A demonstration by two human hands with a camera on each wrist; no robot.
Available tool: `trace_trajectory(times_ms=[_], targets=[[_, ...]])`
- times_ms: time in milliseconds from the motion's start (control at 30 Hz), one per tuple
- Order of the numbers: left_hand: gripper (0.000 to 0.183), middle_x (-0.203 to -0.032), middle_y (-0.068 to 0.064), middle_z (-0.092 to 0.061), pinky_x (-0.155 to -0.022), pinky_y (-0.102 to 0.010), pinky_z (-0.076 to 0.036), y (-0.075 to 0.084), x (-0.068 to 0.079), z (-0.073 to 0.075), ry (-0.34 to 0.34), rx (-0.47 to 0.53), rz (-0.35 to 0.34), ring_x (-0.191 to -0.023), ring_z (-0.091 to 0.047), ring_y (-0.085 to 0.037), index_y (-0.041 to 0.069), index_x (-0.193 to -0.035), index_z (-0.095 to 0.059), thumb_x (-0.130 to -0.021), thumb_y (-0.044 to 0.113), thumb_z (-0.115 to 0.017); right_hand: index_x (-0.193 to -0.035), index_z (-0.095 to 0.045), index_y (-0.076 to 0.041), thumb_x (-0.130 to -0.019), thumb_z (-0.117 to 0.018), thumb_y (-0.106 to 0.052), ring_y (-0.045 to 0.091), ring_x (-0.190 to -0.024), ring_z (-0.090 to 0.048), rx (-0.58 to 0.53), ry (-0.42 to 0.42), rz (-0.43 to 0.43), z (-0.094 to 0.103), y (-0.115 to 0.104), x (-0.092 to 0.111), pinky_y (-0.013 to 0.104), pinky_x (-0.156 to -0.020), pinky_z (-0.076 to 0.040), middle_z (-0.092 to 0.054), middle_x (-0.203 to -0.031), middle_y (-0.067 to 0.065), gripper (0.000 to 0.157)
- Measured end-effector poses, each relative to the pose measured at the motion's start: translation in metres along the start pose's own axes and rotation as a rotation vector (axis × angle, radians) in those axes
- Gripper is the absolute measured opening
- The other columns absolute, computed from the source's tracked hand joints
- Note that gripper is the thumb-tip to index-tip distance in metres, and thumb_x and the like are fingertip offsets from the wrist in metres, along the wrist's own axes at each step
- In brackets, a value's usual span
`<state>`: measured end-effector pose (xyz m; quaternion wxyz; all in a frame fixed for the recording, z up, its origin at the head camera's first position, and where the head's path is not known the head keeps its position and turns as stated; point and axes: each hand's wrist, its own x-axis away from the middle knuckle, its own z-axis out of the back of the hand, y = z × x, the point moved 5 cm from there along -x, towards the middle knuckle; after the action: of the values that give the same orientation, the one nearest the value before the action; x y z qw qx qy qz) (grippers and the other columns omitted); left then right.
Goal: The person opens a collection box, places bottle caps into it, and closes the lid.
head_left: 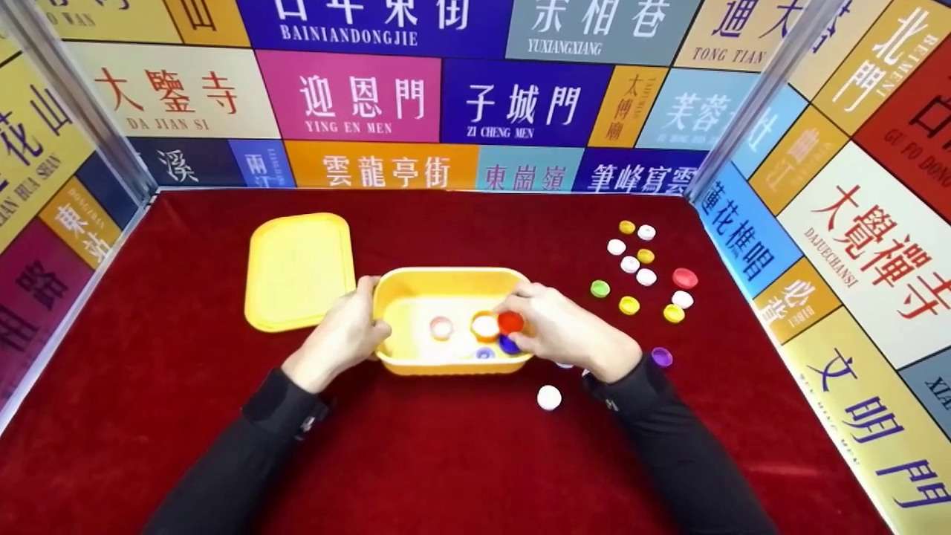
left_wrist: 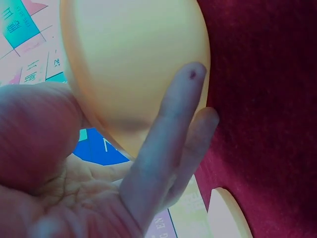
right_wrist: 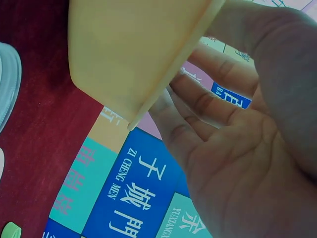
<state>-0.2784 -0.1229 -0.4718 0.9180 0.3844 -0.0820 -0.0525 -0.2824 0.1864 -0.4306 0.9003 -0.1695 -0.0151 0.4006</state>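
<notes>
A yellow plastic box (head_left: 401,286) stands in the middle of the head view with several caps in it. My left hand (head_left: 343,327) grips its left end, thumb over the rim and fingers along the outer wall. My right hand (head_left: 561,323) reaches over the right rim, its fingertips hidden behind the wall in the right wrist view. Between its thumb and forefinger shows a red bottle cap (head_left: 510,322), overlapping a blue cap (head_left: 508,344); whether the fingers pinch the red cap, I cannot tell. An orange-rimmed cap (head_left: 485,327) and a pale pink cap (head_left: 441,328) lie inside.
The yellow lid (head_left: 301,271) lies flat behind and left of the box. Several loose caps, among them a red cap (head_left: 685,279) and a purple cap (head_left: 661,357), are scattered on the red cloth at right. A white cap (head_left: 549,397) lies nearer. Printed panels enclose the back and sides.
</notes>
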Motion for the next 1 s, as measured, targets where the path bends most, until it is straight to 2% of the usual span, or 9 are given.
trace_trajectory(times_ms=[200, 400, 667, 867, 1000], targets=[[0.080, -0.148, -0.037, -0.067, -0.063, -0.030, -0.061, 0.001, 0.000, 0.001, 0.004, 0.008, -0.012, -0.087, -0.075, -0.031, -0.001, -0.177, -0.034, -0.102, -0.002, -0.062, -0.135, -0.082, -0.003, -0.100, -0.089, -0.010, 0.036, -0.112, -0.070, 0.023, 0.013, 0.009, 0.001, 0.000, 0.001, 0.050, -0.104, -0.063, -0.073, -0.123, 0.017, 0.036], [0.080, -0.149, -0.037, -0.067, -0.062, -0.030, -0.062, 0.000, -0.001, 0.000, -0.012, 0.019, 0.001, -0.082, -0.074, -0.028, 0.000, -0.178, -0.032, -0.103, -0.001, -0.062, -0.135, -0.081, 0.000, -0.100, -0.089, -0.009, 0.036, -0.113, -0.072, -0.009, 0.021, 0.016, 0.003, -0.001, 0.002, 0.051, -0.105, -0.064, -0.075, -0.128, 0.022, 0.037], [0.081, -0.150, -0.038, -0.067, -0.063, -0.030, -0.063, -0.003, -0.001, -0.001, -0.015, 0.023, 0.004, -0.081, -0.074, -0.028, 0.000, -0.178, -0.031, -0.103, -0.001, -0.062, -0.136, -0.080, 0.001, -0.102, -0.087, -0.009, 0.034, -0.112, -0.070, 0.002, 0.075, 0.045, 0.011, 0.001, 0.005, 0.050, -0.100, -0.064, -0.075, -0.127, 0.020, 0.035], [0.081, -0.150, -0.038, -0.067, -0.063, -0.031, -0.063, -0.003, -0.001, -0.001, -0.010, 0.016, -0.004, -0.083, -0.075, -0.029, -0.002, -0.178, -0.030, -0.104, 0.000, -0.062, -0.144, -0.078, -0.003, -0.105, -0.085, -0.011, 0.036, -0.109, -0.071, -0.017, 0.104, 0.014, 0.021, 0.007, 0.008, 0.046, -0.095, -0.063, -0.074, -0.128, 0.018, 0.041], [0.081, -0.149, -0.040, -0.067, -0.062, -0.031, -0.063, -0.003, -0.001, -0.001, -0.005, 0.010, -0.010, -0.084, -0.075, -0.029, -0.004, -0.178, -0.030, -0.104, 0.000, -0.062, -0.147, -0.076, -0.002, -0.105, -0.085, -0.009, 0.038, -0.112, -0.073, -0.038, 0.129, -0.006, 0.029, 0.014, 0.011, 0.049, -0.097, -0.066, -0.075, -0.131, 0.020, 0.044]])
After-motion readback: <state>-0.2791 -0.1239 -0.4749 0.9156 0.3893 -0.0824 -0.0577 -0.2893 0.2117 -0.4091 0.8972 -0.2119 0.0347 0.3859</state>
